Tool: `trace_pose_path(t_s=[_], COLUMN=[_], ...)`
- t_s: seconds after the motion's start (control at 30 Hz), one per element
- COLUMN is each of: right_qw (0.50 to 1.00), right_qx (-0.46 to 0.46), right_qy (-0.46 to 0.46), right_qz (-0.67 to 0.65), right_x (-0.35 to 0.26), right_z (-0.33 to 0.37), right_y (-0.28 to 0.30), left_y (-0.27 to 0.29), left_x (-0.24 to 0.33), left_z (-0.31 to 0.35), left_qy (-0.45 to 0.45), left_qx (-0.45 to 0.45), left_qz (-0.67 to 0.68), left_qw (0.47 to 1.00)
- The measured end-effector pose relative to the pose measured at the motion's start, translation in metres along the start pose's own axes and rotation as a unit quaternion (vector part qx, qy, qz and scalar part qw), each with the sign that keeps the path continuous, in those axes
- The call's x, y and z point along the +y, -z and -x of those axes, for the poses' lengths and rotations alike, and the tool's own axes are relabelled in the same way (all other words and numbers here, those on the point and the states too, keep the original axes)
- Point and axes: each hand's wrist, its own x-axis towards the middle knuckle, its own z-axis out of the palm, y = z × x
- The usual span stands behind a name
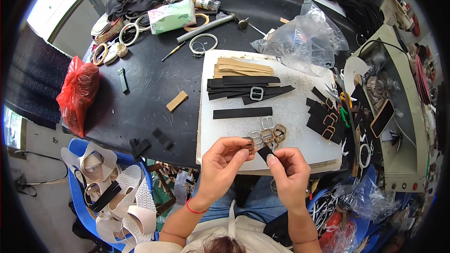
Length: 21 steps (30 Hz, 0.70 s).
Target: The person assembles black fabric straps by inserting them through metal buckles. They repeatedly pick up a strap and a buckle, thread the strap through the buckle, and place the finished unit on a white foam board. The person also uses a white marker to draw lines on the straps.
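Note:
Over the near edge of a white board (300, 126), my left hand (222, 161) pinches a brown, squarish buckle (251, 144). Close beside it, my right hand (288, 171) grips a short black strap (264, 152) between thumb and fingers. The strap's end points at the buckle; whether they touch, I cannot tell. Just beyond my hands lie loose brown buckles (280, 132) and a silver buckle (267, 122). One black strip (242, 113) lies alone further up the board. Behind it is a pile of black strips (229, 89) with a pale buckle (256, 93) on top.
Tan strips (243, 67) lie at the board's far side. Black straps with brown buckles (329, 119) and scissors (333, 93) are at right, near a phone (382, 118). A clear plastic bag (304, 37), a hammer (206, 28) and a red bag (79, 93) sit on the table.

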Motion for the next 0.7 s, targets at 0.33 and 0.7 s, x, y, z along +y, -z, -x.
trace_pose_path(t_s=[0.33,0.7], right_qw=[0.959,0.97], right_qx=[-0.034,0.002], right_qy=[-0.175,-0.063], right_qz=[-0.22,-0.235], right_x=[-0.004,0.003], right_z=[-0.005,-0.001], right_y=[-0.012,-0.029], left_y=[-0.011,-0.018], left_x=[-0.031,-0.028], left_z=[0.0,0.005], left_qy=[-0.248,-0.175], left_qx=[0.061,0.064], left_qz=[-0.26,-0.113], left_qw=[0.931,0.976])
